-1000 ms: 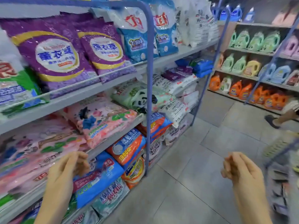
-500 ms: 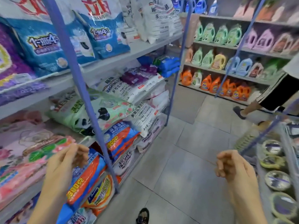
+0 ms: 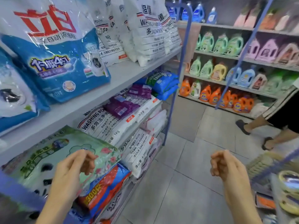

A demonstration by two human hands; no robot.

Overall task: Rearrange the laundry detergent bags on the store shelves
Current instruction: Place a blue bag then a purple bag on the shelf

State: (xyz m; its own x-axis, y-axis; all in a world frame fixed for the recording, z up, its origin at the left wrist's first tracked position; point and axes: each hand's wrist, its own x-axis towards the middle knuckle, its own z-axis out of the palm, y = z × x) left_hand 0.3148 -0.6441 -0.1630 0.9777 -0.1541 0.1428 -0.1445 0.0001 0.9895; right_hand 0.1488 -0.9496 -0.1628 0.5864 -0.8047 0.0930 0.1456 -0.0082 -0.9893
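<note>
Both our hands loosely curled, empty: left hand before the green panda bag, right hand over the aisle floor. Detergent bags lie heaped on the shelves; we judge rearranging barely begun.

Two hands, two purple bags, one panda bag; one passer-by

Left grip loosely curled, holding nothing, in front of green panda detergent bag. Right grip likewise, well right of that bag. Blue-white detergent bag above it; white washing-powder bags just right.
</note>
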